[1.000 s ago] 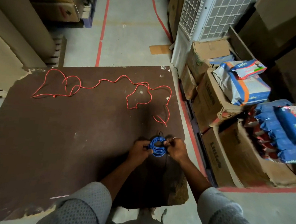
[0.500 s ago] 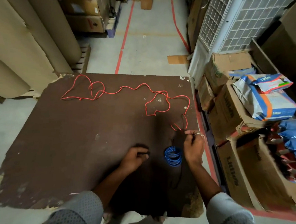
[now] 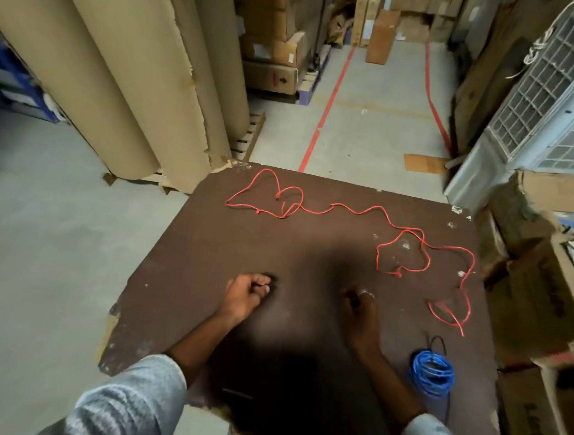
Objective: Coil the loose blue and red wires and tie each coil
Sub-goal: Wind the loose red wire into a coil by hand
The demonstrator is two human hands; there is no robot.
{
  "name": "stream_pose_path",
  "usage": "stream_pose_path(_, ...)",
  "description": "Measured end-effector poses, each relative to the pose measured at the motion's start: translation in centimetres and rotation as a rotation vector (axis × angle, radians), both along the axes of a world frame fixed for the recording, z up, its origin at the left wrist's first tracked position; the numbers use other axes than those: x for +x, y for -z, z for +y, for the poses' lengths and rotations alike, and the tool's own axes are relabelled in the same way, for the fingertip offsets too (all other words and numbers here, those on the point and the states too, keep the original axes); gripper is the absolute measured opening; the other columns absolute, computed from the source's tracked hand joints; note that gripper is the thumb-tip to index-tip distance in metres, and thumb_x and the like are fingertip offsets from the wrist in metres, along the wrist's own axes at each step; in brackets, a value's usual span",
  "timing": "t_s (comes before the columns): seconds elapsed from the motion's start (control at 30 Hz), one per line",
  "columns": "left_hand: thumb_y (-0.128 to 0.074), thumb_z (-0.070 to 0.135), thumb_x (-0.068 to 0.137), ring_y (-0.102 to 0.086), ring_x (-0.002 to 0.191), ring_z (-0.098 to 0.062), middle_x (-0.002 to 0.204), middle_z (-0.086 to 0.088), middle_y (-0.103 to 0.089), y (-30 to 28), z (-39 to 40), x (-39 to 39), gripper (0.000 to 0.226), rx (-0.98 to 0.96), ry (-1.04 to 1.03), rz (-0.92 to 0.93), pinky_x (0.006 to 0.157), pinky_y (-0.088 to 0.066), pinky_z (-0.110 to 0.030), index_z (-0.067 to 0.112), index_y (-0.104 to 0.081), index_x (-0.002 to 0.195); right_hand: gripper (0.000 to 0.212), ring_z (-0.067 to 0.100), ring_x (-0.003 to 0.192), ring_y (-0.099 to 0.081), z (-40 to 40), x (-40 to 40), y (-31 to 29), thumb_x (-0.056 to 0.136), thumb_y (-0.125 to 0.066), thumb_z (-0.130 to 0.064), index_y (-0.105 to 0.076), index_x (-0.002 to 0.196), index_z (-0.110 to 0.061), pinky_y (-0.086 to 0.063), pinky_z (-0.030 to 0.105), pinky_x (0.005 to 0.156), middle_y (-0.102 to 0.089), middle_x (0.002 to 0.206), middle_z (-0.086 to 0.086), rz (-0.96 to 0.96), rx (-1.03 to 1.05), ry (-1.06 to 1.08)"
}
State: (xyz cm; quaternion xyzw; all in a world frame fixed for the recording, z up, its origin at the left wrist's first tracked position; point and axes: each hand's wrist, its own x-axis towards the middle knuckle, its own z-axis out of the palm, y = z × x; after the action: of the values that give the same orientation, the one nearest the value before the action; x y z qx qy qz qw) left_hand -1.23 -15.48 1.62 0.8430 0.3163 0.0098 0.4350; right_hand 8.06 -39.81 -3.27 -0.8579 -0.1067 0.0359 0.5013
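Observation:
The blue wire (image 3: pixel 432 372) lies coiled on the brown board (image 3: pixel 210 246) near its right front corner, with a thin black tie (image 3: pixel 437 344) sticking out of its far side. The red wire (image 3: pixel 356 212) sprawls loose across the far and right parts of the board, its near end by the right edge. My left hand (image 3: pixel 245 294) rests on the board's middle as a fist, pinching a small dark strand. My right hand (image 3: pixel 360 311) sits fingers curled, left of the blue coil and apart from it. Neither hand touches the red wire.
Tall cardboard rolls (image 3: pixel 129 73) stand at the back left on a pallet. Cardboard boxes (image 3: pixel 542 300) crowd the board's right edge, with a white grille unit (image 3: pixel 554 109) behind them. A concrete aisle with red floor lines (image 3: pixel 322 118) runs beyond the board.
Both hands let go of the blue coil, which now lies on the board at the right. The right hand drew back from the red wire's end toward the middle. The view swung left.

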Motion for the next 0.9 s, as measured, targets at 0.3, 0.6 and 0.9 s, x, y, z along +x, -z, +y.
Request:
stream_pose_path(0.3,-0.069,0.018,0.091,-0.059,0.12,-0.033,0.117,-0.016,-0.069,2.0,14.9,7.8,0.033,0.082,-0.099,0.072,0.105,-0.044,-0.031,0.01,-0.067,0.124,0.025,0.012,0.078,-0.066,6.3,-7.0,2.3,0.08,-0.053,-0.029,-0.065,0.091,-0.048,-0.053,0.031,0.07,-0.069,0.085,-0.008,0.146,-0.048,-0.139)
stream_pose_path(0.6,-0.058,0.014,0.092,-0.053,0.12,-0.044,0.127,-0.023,-0.061,3.5,21.3,16.8,0.039,0.32,0.108,0.069,0.104,-0.046,-0.047,0.009,-0.06,0.13,0.05,0.002,0.092,-0.068,7.8,-9.4,4.6,0.078,-0.069,-0.015,-0.061,0.1,-0.059,-0.054,0.025,0.076,-0.067,0.099,-0.029,0.053,-0.178,-0.169)
stream_pose_path(0.9,-0.048,0.028,0.1,-0.061,0.111,-0.042,0.116,-0.02,-0.068,4.7,19.4,15.8,0.029,0.629,0.304,0.153,0.094,-0.045,-0.042,0.017,-0.069,0.116,0.033,-0.002,0.086,-0.065,10.5,-7.0,3.2,0.081,-0.051,-0.027,-0.064,0.094,-0.054,-0.051,0.019,0.078,-0.069,0.091,-0.021,0.097,-0.161,-0.098)
